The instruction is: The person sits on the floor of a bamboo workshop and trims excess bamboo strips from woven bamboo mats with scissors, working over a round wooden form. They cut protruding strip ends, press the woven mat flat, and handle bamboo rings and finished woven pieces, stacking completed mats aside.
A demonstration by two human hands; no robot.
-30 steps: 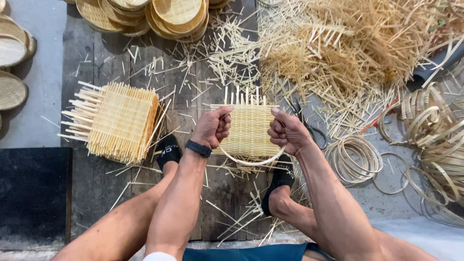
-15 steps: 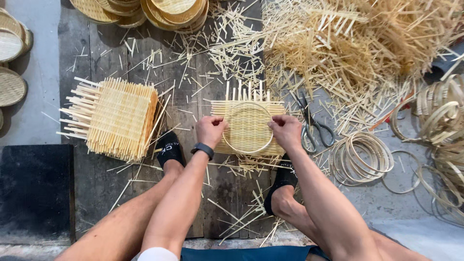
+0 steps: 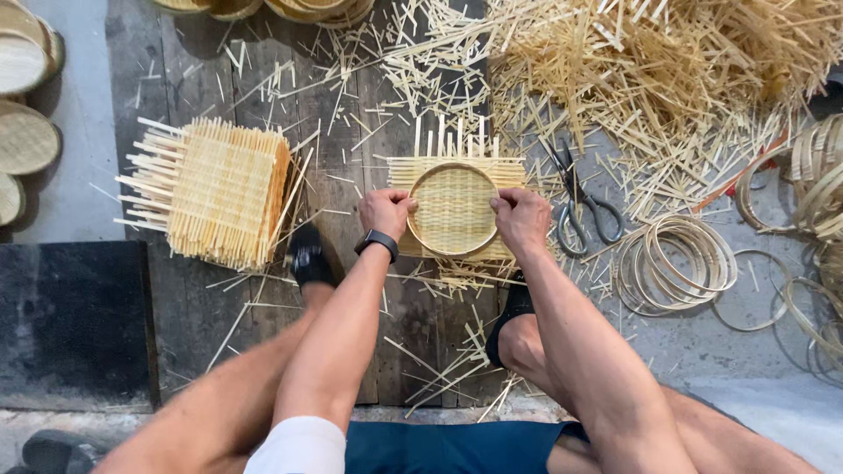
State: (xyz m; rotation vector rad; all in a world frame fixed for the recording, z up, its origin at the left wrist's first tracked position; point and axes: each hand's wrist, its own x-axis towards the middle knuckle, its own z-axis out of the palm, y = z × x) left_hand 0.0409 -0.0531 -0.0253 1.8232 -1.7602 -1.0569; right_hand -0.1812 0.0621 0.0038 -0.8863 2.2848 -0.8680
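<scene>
Weathered wooden floor boards (image 3: 219,307), dark and littered with loose bamboo slivers; grey concrete to the left and right.

Left hand (image 3: 384,212): fingers curled, gripping the left rim of a round bamboo hoop (image 3: 413,230). Black wristband (image 3: 377,242) on that wrist.
Right hand (image 3: 522,219): fingers curled, gripping the right rim of the same hoop.

Hoop sits flat on a square woven bamboo mat (image 3: 454,207), centred between both hands, in front of the person's knees. Mat lies on the floor boards, with uncut strip ends sticking out past its top edge. Weave shows through the hoop opening.

Feet in dark footwear either side below the mat: one (image 3: 307,257) lower left, one (image 3: 511,316) lower right.

Around it:
- Stack of woven mats (image 3: 219,191), left of the work, well apart from it, strip ends fanning out to the left.
- Scissors (image 3: 581,204), just right of the mat, lying on the floor.
- Pile of loose bamboo strips (image 3: 667,70), upper right.
- Coil of spare hoops (image 3: 676,262), right of the scissors; more hoops (image 3: 817,175) at the right edge.
- Finished round trays (image 3: 25,105) at the left edge, and more (image 3: 272,7) cut off at the top edge.
</scene>
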